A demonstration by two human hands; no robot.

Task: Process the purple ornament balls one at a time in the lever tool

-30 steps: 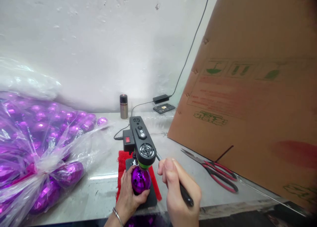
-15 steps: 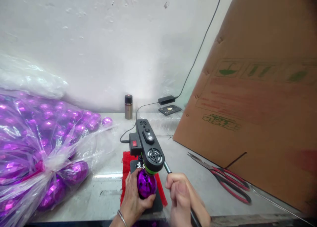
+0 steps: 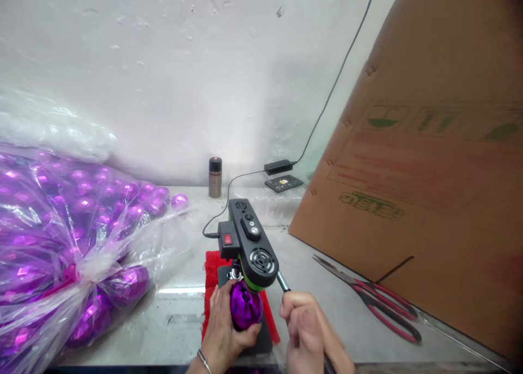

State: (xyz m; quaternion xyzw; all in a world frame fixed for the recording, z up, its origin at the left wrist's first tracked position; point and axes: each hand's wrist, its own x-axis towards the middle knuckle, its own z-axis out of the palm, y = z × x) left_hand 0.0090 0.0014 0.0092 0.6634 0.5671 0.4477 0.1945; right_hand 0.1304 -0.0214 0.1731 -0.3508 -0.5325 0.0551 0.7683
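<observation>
A shiny purple ball ornament [image 3: 247, 311] sits in my left hand [image 3: 224, 325], with the fingers and thumb curved around its left and lower sides. It is directly under the front end of a small black and green drill press [image 3: 254, 243]; the tip under the machine's head is hidden. My right hand [image 3: 309, 330] is closed around the lever [image 3: 283, 281] that comes out of the machine's right side. Beneath the ball lie the machine's dark base [image 3: 263, 338] and a red cloth [image 3: 211, 265].
Clear plastic bags [image 3: 87, 265] full of purple balls fill the left side, with one loose ball [image 3: 180, 200] beside them. Red-handled shears [image 3: 384, 303] lie at right before a leaning cardboard box [image 3: 392, 167]. A spray can [image 3: 214, 178], phone [image 3: 283, 183] and power adapter [image 3: 280, 166] stand behind.
The whole view has shifted slightly, so everything appears a little further right. Both hands keep their grips on the ball ornament and the lever.
</observation>
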